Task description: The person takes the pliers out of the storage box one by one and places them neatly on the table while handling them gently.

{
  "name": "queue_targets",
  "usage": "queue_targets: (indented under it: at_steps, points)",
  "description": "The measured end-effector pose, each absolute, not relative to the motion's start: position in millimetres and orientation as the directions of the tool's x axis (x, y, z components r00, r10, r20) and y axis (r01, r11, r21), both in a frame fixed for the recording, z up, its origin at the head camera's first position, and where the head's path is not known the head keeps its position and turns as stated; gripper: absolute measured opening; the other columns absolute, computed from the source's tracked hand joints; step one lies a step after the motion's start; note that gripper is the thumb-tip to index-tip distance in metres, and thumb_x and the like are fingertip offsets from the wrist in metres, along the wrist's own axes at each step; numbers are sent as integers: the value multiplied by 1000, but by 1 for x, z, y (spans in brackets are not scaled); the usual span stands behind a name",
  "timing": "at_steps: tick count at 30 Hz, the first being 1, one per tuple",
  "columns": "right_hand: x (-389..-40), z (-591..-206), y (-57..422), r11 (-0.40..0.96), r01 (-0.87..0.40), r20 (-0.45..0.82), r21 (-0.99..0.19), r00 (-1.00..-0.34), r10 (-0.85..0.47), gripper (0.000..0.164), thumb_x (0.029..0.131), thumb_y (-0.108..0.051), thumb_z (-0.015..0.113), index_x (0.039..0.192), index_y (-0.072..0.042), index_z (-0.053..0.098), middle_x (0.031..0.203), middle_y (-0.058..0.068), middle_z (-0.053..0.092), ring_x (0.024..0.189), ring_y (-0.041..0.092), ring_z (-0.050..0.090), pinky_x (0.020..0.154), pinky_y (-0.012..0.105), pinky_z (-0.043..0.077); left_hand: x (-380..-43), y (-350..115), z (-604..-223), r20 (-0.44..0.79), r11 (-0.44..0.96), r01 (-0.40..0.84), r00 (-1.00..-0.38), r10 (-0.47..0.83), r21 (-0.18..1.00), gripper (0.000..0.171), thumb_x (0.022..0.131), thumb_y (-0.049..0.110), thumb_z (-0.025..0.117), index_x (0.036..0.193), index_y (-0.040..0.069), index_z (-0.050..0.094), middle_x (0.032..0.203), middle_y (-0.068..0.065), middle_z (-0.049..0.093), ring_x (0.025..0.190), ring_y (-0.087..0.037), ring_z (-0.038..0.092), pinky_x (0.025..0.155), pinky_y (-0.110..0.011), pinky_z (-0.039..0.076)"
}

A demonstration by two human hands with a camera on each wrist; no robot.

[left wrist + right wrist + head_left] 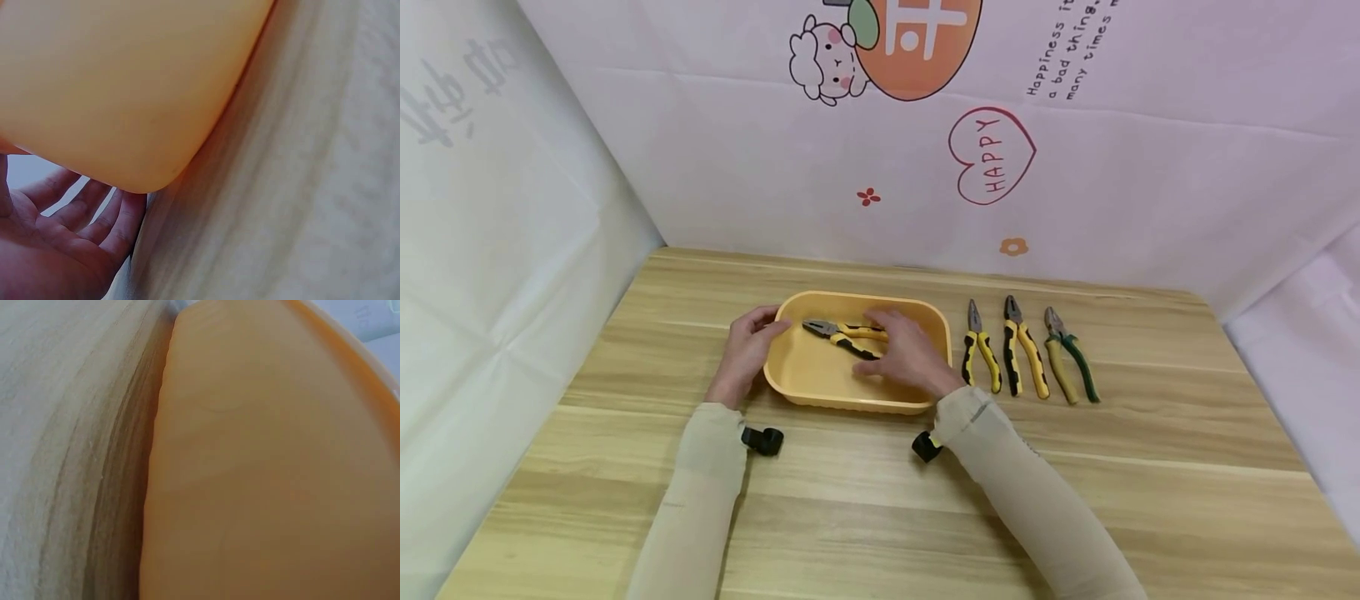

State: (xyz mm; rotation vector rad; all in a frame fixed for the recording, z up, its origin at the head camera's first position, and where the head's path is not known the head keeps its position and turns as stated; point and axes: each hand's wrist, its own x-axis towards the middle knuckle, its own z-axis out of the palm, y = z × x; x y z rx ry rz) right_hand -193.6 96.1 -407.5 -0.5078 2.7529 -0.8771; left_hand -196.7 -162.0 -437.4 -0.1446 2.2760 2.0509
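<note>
A yellow plastic basin (820,379) stands on the wooden table. Inside it lies a pair of combination pliers (844,331) with yellow-black handles, jaws toward the left. My left hand (747,350) holds the basin's left end, thumb over the rim and fingers along the outside; the left wrist view shows these fingers (128,228) against the outer wall. My right hand (910,354) reaches into the basin, with thumb and fingers spread about the plier handles, partly covering them. The right wrist view shows only the basin's outer wall (262,456) and the table, not the fingers.
To the right of the basin lie long-nose pliers (974,342), yellow-black combination pliers (1024,346) and green-handled pliers (1070,354), side by side with jaws away from me. A printed white cloth (737,167) hangs behind the table (850,517).
</note>
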Motion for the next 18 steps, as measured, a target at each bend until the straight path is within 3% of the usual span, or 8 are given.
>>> queue_targets:
  at_steps: [13, 18]
  points:
    - [-194, -415, 96, 798, -345, -78, -494, -897, -436, 89, 83, -39, 85, 155, -10, 41, 154, 16, 42, 141, 35, 39, 119, 48, 27, -196, -162, -439, -118, 92, -119, -993, -19, 989, 41, 102, 16, 61, 138, -4, 58, 127, -19, 58, 106, -26, 60, 82, -24, 55]
    - [-194, -417, 96, 813, -368, -66, -452, -895, -442, 84, 85, -40, 84, 153, -11, 45, 148, 15, 46, 136, 34, 42, 115, 50, 32, -196, -162, -439, -119, 93, -120, -993, -15, 988, 42, 102, 17, 61, 138, -4, 57, 127, -18, 58, 106, -26, 60, 82, -24, 55]
